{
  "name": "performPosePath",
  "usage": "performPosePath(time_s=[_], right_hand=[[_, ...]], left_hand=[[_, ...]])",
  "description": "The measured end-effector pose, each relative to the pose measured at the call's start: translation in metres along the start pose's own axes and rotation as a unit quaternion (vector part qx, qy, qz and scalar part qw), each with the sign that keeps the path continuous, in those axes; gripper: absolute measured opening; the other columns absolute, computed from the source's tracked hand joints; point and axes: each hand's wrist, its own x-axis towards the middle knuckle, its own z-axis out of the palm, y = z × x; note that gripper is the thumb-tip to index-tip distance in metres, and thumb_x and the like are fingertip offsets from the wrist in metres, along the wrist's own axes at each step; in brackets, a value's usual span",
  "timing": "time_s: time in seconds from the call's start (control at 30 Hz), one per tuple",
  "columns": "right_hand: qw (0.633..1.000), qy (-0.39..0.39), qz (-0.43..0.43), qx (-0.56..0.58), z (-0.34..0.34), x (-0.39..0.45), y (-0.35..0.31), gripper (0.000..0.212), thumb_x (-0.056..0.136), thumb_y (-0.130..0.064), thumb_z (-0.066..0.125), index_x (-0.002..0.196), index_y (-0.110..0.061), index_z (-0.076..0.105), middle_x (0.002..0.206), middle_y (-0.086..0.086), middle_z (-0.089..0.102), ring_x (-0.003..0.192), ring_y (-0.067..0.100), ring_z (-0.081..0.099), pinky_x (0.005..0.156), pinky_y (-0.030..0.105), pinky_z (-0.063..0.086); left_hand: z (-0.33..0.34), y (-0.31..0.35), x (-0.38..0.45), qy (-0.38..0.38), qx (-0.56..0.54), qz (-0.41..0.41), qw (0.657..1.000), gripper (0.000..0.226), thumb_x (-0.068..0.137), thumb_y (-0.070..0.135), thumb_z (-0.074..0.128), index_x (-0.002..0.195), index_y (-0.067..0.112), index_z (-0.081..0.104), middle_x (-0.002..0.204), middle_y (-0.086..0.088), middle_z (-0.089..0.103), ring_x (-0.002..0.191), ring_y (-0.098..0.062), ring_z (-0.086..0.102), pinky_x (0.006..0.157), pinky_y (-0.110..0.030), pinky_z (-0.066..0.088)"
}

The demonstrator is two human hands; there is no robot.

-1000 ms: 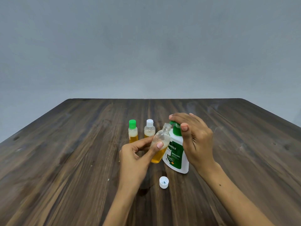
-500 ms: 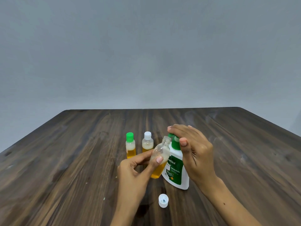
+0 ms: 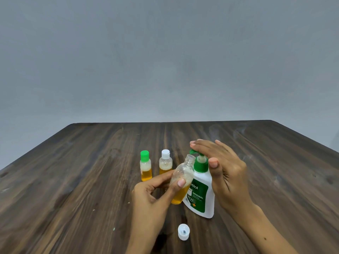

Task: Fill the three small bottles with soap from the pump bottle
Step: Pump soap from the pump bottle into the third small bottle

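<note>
Pumping is the step in hand, by my reading. The left hand pinches the tilted clear open-necked small bottle, part full of amber soap, its mouth under the spout of the white green-topped pump bottle on the dark wooden tabletop. The right hand lies flat-fingered on the pump head. Next: press, keeping the neck aligned, then refit the loose white cap.

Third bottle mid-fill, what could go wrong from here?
1. The open small bottle is tilted in the left hand, its narrow mouth at the green pump nozzle; slight misalignment could send soap onto the table.
2. The right hand presses the pump bottle from above with nothing bracing its base; it might tip.
3. The loose cap lies near the forearms and could get knocked.
</note>
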Motion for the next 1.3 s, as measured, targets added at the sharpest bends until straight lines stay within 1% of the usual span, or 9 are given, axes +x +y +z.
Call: performPosePath(time_s=[0.13,0.27,0.4,0.6,0.83,0.97,1.1,1.2,1.3], right_hand=[[1.000,0.005,0.001,0.009,0.002,0.000,-0.001,0.064,0.104,-0.050,0.019,0.107,-0.013,0.072,0.112,-0.003,0.070,0.114,0.009,0.062,0.101,0.040,0.045],[1.000,0.010,0.008,0.013,0.005,0.000,-0.001,0.063,0.104,-0.049,0.023,0.101,-0.012,0.074,0.106,-0.004,0.072,0.108,0.008,0.064,0.099,0.041,0.047],[1.000,0.012,0.011,0.012,0.005,-0.003,0.000,0.063,0.104,-0.049,0.023,0.101,-0.011,0.074,0.106,-0.003,0.072,0.107,0.010,0.065,0.098,0.043,0.048],[1.000,0.014,0.005,0.008,0.005,0.001,-0.001,0.061,0.104,-0.048,0.024,0.103,-0.012,0.073,0.108,-0.003,0.071,0.108,0.010,0.065,0.097,0.044,0.048],[1.000,0.009,0.003,0.005,0.006,-0.003,-0.001,0.059,0.104,-0.047,0.027,0.103,-0.010,0.073,0.109,-0.002,0.071,0.109,0.010,0.064,0.096,0.044,0.049],[1.000,-0.002,-0.004,0.006,0.002,-0.001,0.000,0.059,0.104,-0.047,0.025,0.108,-0.012,0.072,0.114,-0.003,0.069,0.113,0.010,0.062,0.099,0.044,0.046],[1.000,0.009,0.012,0.010,0.005,-0.007,0.001,0.060,0.104,-0.047,0.026,0.103,-0.010,0.073,0.109,-0.001,0.071,0.109,0.012,0.064,0.095,0.046,0.049],[1.000,0.011,0.016,0.013,0.006,-0.008,0.000,0.059,0.104,-0.047,0.026,0.103,-0.011,0.073,0.109,-0.001,0.071,0.110,0.012,0.064,0.094,0.048,0.050],[1.000,0.002,0.013,0.015,0.004,-0.003,-0.002,0.060,0.104,-0.048,0.024,0.106,-0.012,0.072,0.114,-0.003,0.070,0.114,0.011,0.062,0.096,0.046,0.048]], left_hand=[[-0.002,0.001,0.000,0.000,-0.010,0.003,1.000,0.023,0.074,0.022,0.081,0.096,0.025,0.079,0.093,0.007,0.077,0.096,-0.009,0.072,0.082,-0.018,0.053],[-0.002,0.002,0.000,0.005,-0.013,0.001,1.000,0.024,0.073,0.022,0.075,0.097,0.021,0.079,0.092,0.007,0.077,0.095,-0.008,0.072,0.082,-0.019,0.053],[-0.003,0.003,-0.003,0.006,-0.015,0.000,1.000,0.025,0.073,0.022,0.074,0.097,0.019,0.078,0.093,0.009,0.077,0.096,-0.006,0.071,0.081,-0.016,0.053],[-0.005,0.003,-0.006,0.014,-0.011,-0.002,1.000,0.028,0.071,0.025,0.076,0.099,0.020,0.078,0.094,0.008,0.077,0.097,-0.008,0.071,0.085,-0.023,0.053],[-0.003,0.008,-0.006,0.008,-0.029,0.009,1.000,0.027,0.070,0.021,0.074,0.096,0.016,0.077,0.091,0.010,0.077,0.093,-0.004,0.072,0.077,-0.012,0.052],[-0.002,0.008,-0.006,0.004,-0.022,0.014,1.000,0.027,0.071,0.021,0.074,0.098,0.017,0.077,0.092,0.010,0.077,0.095,-0.006,0.071,0.080,-0.014,0.053],[-0.003,0.006,-0.007,0.004,-0.025,0.013,1.000,0.028,0.072,0.021,0.074,0.099,0.015,0.077,0.092,0.009,0.077,0.095,-0.005,0.071,0.078,-0.013,0.052],[-0.005,0.003,-0.007,0.008,-0.018,0.008,1.000,0.029,0.071,0.024,0.075,0.099,0.017,0.077,0.094,0.009,0.077,0.096,-0.006,0.071,0.080,-0.016,0.053],[-0.006,0.000,-0.007,0.012,-0.006,0.003,1.000,0.031,0.071,0.027,0.075,0.100,0.017,0.077,0.095,0.009,0.077,0.099,-0.007,0.071,0.083,-0.019,0.054]])
